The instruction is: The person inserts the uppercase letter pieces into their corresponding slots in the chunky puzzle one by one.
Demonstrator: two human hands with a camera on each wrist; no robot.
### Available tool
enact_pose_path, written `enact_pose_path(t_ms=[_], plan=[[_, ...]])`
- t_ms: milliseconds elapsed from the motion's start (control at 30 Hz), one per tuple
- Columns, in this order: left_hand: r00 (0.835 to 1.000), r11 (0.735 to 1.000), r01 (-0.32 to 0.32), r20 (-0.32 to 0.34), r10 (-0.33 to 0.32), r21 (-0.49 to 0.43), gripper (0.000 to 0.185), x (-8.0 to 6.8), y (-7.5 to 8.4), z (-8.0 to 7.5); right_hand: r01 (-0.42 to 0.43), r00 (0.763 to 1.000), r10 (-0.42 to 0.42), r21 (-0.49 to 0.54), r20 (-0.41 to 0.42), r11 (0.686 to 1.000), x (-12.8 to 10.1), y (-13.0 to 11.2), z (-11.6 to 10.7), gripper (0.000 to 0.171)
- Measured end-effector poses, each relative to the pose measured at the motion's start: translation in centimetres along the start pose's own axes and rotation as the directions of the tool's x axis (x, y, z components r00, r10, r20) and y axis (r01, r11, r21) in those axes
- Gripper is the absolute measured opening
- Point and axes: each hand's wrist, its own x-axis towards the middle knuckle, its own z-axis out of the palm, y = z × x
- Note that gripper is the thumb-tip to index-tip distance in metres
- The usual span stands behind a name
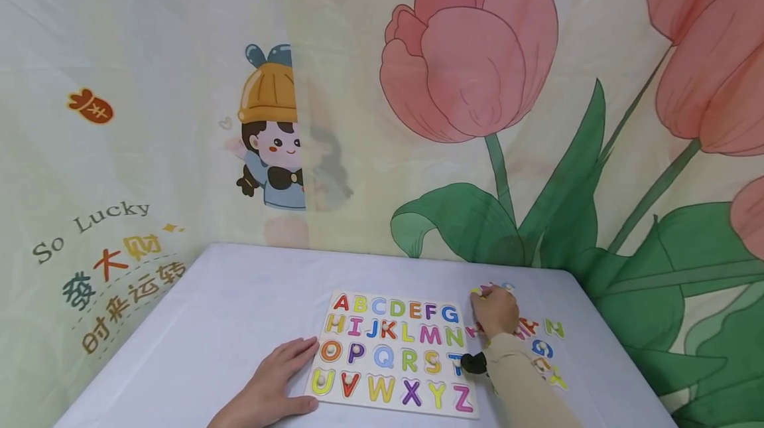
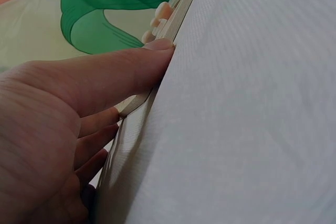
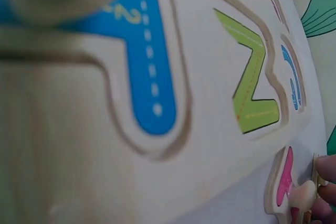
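Tulip-printed cloth (image 1: 477,70) hangs behind a white worktop (image 1: 227,308). On it lies the alphabet board (image 1: 390,348). The left hand (image 1: 271,381) rests flat, fingers spread, at its left edge; the right hand (image 1: 495,312) pinches a loose letter's knob (image 3: 302,195) beside the board's right edge

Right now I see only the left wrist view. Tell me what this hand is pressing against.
Observer: The left hand lies flat on the table, touching the left edge of an alphabet puzzle board.
Operator: Report the other hand.
Observer: The right hand is over loose letter pieces right of the board.
Operator: Say whether it holds one.
Observer: In the right wrist view its fingertips pinch the peg of a pink letter piece.
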Motion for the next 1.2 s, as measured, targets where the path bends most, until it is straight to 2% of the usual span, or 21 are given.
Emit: enact_pose_path(t_ms=[200, 300, 400, 500, 600, 700, 800, 900, 1067, 1200], plan=[[1.000, 1.000, 0.007, 0.009, -0.007, -0.007, 0.101, 0.2, 0.1, 0.0, -0.047, 0.999, 0.047, -0.003, -0.027, 0.999, 0.3, 0.1, 0.5, 0.026], [1.000, 1.000, 0.012, 0.000, -0.012, 0.002, 0.101, 0.0, 0.0, 0.0, -0.031, 0.999, 0.031, 0.001, -0.022, 1.000, 0.5, 0.0, 0.7, 0.026], [1.000, 1.000, 0.014, -0.006, -0.014, 0.011, 0.101, 0.0, -0.1, 0.1, 0.017, 1.000, -0.017, 0.011, 0.008, 1.000, 0.7, -0.1, 0.6, 0.025], [1.000, 1.000, 0.010, -0.007, -0.010, 0.007, 0.101, 0.0, -0.2, 0.2, 0.080, 0.994, -0.082, 0.037, 0.078, 0.996, 0.7, -0.4, 0.4, 0.027], [1.000, 1.000, 0.010, -0.001, -0.010, -0.002, 0.100, 0.0, -0.2, 0.2, 0.153, 0.976, -0.160, 0.061, 0.148, 0.986, 0.8, -1.0, 0.1, 0.029], [1.000, 1.000, 0.014, 0.000, -0.014, -0.006, 0.100, 0.0, -0.1, 0.3, 0.240, 0.946, -0.252, 0.083, 0.204, 0.967, 0.6, -1.8, -0.2, 0.027], [1.000, 1.000, 0.009, -0.005, -0.009, -0.004, 0.100, 0.0, -0.2, 0.4, 0.333, 0.899, -0.355, 0.126, 0.257, 0.934, 0.2, -2.7, -0.1, 0.022], [1.000, 1.000, -0.003, -0.017, 0.003, 0.007, 0.099, 0.0, -0.2, 0.4, 0.424, 0.833, -0.456, 0.167, 0.313, 0.890, -0.5, -3.8, 0.1, 0.015], [0.999, 1.000, -0.018, -0.038, 0.019, 0.014, 0.097, -0.1, -0.2, 0.3, 0.558, 0.696, -0.601, 0.232, 0.394, 0.797, -1.6, -6.3, 0.8, 0.008], [0.999, 1.000, -0.025, -0.042, 0.026, 0.016, 0.096, -0.1, -0.1, 0.4, 0.636, 0.571, -0.687, 0.286, 0.450, 0.717, -1.9, -8.4, 1.7, 0.007]])
